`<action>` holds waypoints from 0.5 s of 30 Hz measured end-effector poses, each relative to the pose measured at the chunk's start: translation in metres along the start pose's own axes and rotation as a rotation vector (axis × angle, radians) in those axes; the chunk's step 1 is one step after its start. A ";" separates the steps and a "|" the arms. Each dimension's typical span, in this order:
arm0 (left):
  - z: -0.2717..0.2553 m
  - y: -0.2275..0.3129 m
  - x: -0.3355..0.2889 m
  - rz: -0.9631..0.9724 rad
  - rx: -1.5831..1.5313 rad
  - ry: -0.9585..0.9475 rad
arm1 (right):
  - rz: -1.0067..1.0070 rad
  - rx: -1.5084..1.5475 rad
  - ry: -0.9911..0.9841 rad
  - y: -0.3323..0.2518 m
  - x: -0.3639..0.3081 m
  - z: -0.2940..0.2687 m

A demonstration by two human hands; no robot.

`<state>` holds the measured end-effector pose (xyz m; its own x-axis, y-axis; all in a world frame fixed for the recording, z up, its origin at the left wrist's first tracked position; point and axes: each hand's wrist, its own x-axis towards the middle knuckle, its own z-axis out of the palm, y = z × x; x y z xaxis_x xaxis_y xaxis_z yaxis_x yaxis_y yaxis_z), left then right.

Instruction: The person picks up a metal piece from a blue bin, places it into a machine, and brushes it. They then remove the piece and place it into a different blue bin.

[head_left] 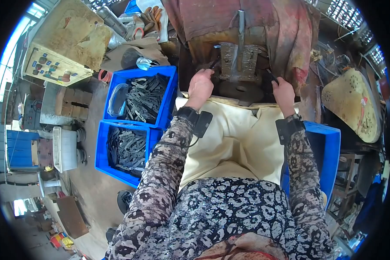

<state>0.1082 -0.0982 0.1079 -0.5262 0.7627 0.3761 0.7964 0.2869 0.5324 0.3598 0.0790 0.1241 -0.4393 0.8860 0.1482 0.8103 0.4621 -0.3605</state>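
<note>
My left hand [201, 89] is closed at the left side of a wet, dirty machine trough, and a slim dark metal piece [214, 64] juts from its fingers. On the other side my right hand [284, 92] pinches another slim dark metal piece [271, 76] near its end. Between the hands stands a rough, crusted metal block [239, 60] with an upright metal rod [241, 32] in front of it. Below the block, a flat dark plate with a hole [242, 89] lies in the trough. Both hands are apart from the block.
Two blue crates [100, 145] at my left hold many dark flat metal pieces [145, 97]. Another blue crate [323, 130] stands at my right. Reddish cloth [221, 15] drapes the machine; a cream apron [234, 134] covers my lap. A control box [60, 47] stands far left, gloves [151, 19] behind.
</note>
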 end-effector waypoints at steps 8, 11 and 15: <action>0.004 -0.001 -0.001 0.014 0.004 0.019 | 0.030 -0.011 -0.024 0.000 0.001 -0.003; 0.003 -0.001 -0.001 0.013 -0.001 0.025 | 0.029 -0.002 -0.020 0.000 0.000 -0.004; 0.001 0.001 -0.001 -0.013 -0.017 -0.028 | 0.031 0.008 -0.002 -0.002 -0.002 -0.005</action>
<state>0.1093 -0.0978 0.1073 -0.5278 0.7750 0.3475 0.7842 0.2874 0.5500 0.3609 0.0770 0.1290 -0.4150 0.8997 0.1350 0.8202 0.4342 -0.3724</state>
